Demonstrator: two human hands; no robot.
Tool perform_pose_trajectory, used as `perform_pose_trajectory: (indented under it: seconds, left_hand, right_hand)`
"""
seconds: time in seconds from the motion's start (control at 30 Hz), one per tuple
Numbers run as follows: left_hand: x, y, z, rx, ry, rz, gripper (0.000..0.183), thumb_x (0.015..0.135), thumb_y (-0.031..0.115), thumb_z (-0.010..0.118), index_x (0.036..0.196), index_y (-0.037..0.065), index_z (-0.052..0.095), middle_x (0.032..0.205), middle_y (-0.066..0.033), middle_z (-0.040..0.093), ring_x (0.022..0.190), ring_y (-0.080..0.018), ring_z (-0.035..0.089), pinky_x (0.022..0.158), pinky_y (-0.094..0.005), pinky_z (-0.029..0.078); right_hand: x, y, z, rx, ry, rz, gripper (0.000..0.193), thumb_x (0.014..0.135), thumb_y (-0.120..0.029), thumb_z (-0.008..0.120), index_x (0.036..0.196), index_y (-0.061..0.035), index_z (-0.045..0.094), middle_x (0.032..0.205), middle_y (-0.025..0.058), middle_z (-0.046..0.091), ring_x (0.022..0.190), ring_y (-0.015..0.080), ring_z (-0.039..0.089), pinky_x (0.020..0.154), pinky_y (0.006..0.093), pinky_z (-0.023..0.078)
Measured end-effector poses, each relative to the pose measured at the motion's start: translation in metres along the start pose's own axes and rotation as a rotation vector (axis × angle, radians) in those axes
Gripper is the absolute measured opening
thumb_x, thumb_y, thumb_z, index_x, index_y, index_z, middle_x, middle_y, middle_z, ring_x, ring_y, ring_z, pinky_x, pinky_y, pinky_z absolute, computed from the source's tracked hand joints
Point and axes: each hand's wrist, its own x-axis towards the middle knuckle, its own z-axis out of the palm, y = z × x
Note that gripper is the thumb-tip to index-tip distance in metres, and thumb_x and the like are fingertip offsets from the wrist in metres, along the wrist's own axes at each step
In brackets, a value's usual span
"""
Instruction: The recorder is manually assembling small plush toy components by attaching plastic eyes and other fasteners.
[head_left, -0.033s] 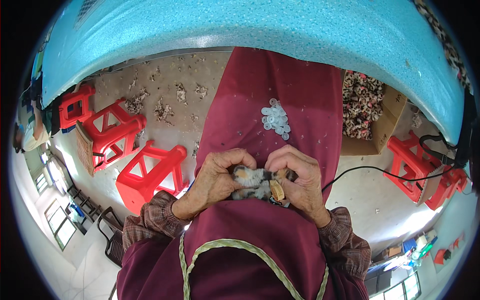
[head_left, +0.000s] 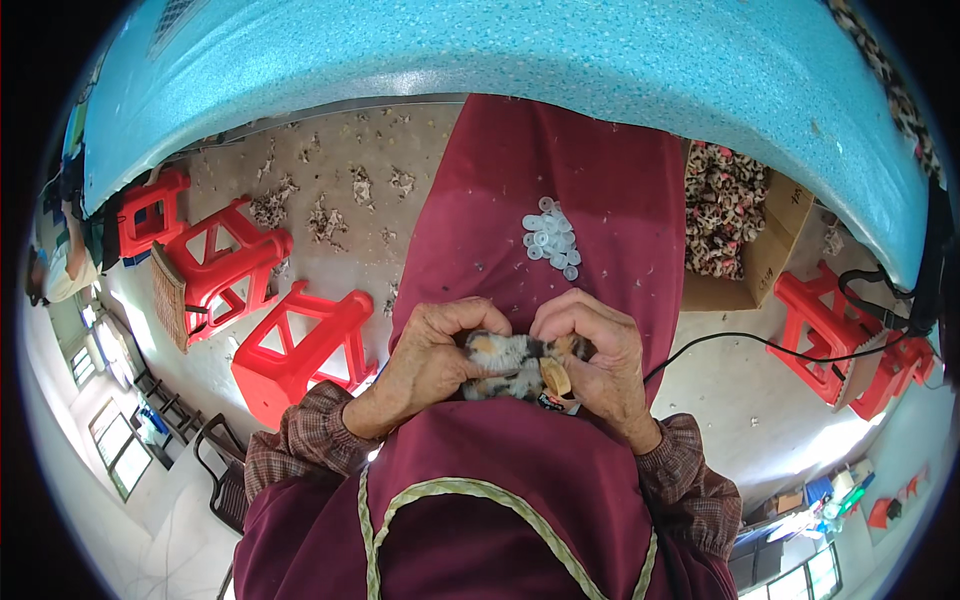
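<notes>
Look, a mottled plush piece [head_left: 510,352] is being held over the maroon apron [head_left: 455,240].
The left hand [head_left: 428,348] is gripping one end, the right hand [head_left: 608,362] the other; translucent plastic caps [head_left: 552,240] are lying beyond, on the apron.

Cardboard box [head_left: 784,232]: dark marks on side, unreadable.
Furry piece [head_left: 508,352]: tan tag [head_left: 555,377], small dark label [head_left: 553,402]; any print too small.
</notes>
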Motion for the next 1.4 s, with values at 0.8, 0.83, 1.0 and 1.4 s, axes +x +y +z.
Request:
perform_pose_trajectory:
  seconds: [0.8, 0.83, 1.0, 1.4]
  left_hand:
    - [-0.016, 0.009, 0.000, 0.795, 0.178, 0.996, 0.033, 0.043, 0.006, 0.060, 0.076, 0.003, 0.060, 0.074, -0.0065, 0.049, 0.069, -0.0253, 0.053, 0.058, -0.0331, 0.045]
    - [-0.014, 0.007, 0.000, 0.786, 0.171, 1.001, 0.033, 0.044, 0.005, 0.060, 0.076, 0.003, 0.060, 0.073, -0.0061, 0.048, 0.068, -0.0248, 0.053, 0.056, -0.0325, 0.045]
    - [-0.012, 0.004, 0.005, 0.763, 0.163, 1.023, 0.037, 0.044, 0.003, 0.061, 0.081, 0.003, 0.063, 0.071, -0.0045, 0.047, 0.064, -0.0230, 0.051, 0.052, -0.0307, 0.043]
    - [-0.009, 0.009, 0.003, 0.766, 0.210, 0.803, 0.033, 0.049, 0.002, 0.069, 0.082, 0.005, 0.064, 0.070, -0.0037, 0.045, 0.064, -0.0214, 0.047, 0.057, -0.0336, 0.042]
  right_hand:
    - [0.004, -0.011, 0.005, -0.180, 0.047, -0.411, 0.025, 0.056, 0.016, 0.055, 0.072, -0.0035, 0.054, 0.081, 0.0086, 0.058, 0.074, 0.0240, 0.058, 0.060, 0.0314, 0.047]
    - [0.003, -0.012, 0.005, -0.180, 0.047, -0.412, 0.025, 0.056, 0.016, 0.055, 0.072, -0.0035, 0.054, 0.081, 0.0086, 0.058, 0.074, 0.0240, 0.058, 0.060, 0.0314, 0.047]
    - [0.002, -0.010, 0.005, -0.179, 0.096, -0.378, 0.027, 0.056, 0.017, 0.054, 0.073, -0.0036, 0.052, 0.078, 0.0092, 0.056, 0.072, 0.0229, 0.057, 0.059, 0.0300, 0.045]
    - [0.003, -0.005, 0.006, -0.191, 0.068, -0.345, 0.023, 0.060, 0.017, 0.056, 0.072, -0.0025, 0.052, 0.078, 0.0090, 0.057, 0.071, 0.0210, 0.057, 0.057, 0.0287, 0.046]
